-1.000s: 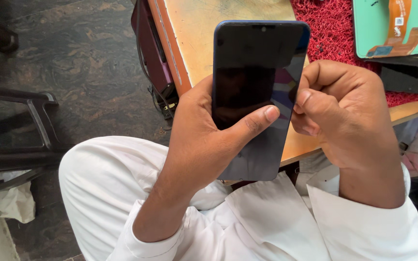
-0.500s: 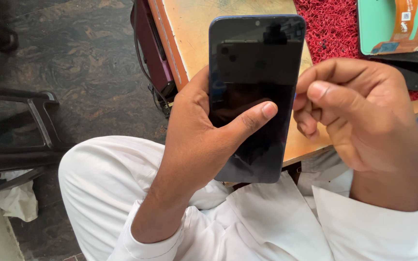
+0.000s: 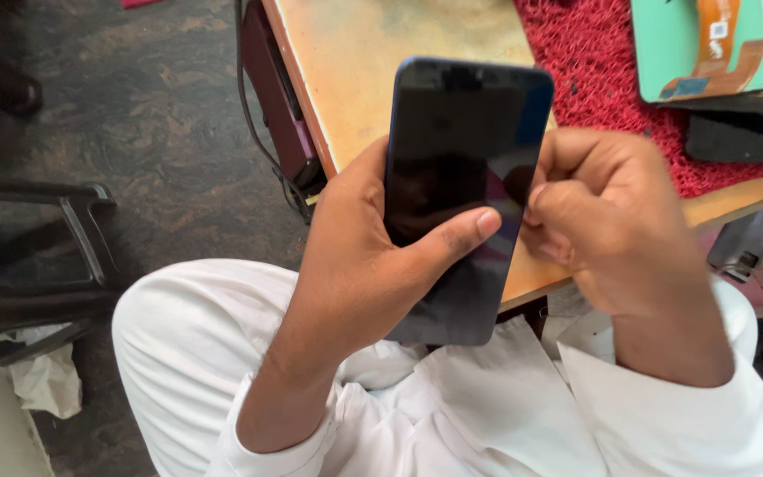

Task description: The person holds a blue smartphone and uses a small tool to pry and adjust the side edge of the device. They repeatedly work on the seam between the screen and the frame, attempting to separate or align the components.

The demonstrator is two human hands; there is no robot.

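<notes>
Dark phone [image 3: 461, 177] upright, gripped in left hand [image 3: 373, 256], thumb across screen. Right hand [image 3: 607, 216] now curled tight against phone's right edge, closer than half second ago, fingertips pinching there. Phone above wooden surface [image 3: 381, 53] edge, red mat [image 3: 593, 53] right of phone.

You're getting soft, even daylight from above, bright on the tan table [image 3: 381, 53] and the white clothing [image 3: 222, 353]. The dark phone screen [image 3: 461, 177] carries a faint bluish sheen along its right edge. Your right hand [image 3: 611, 221] smears slightly with motion blur. The floor [image 3: 152, 115] at left sits dimmer, with soft shadows.
</notes>
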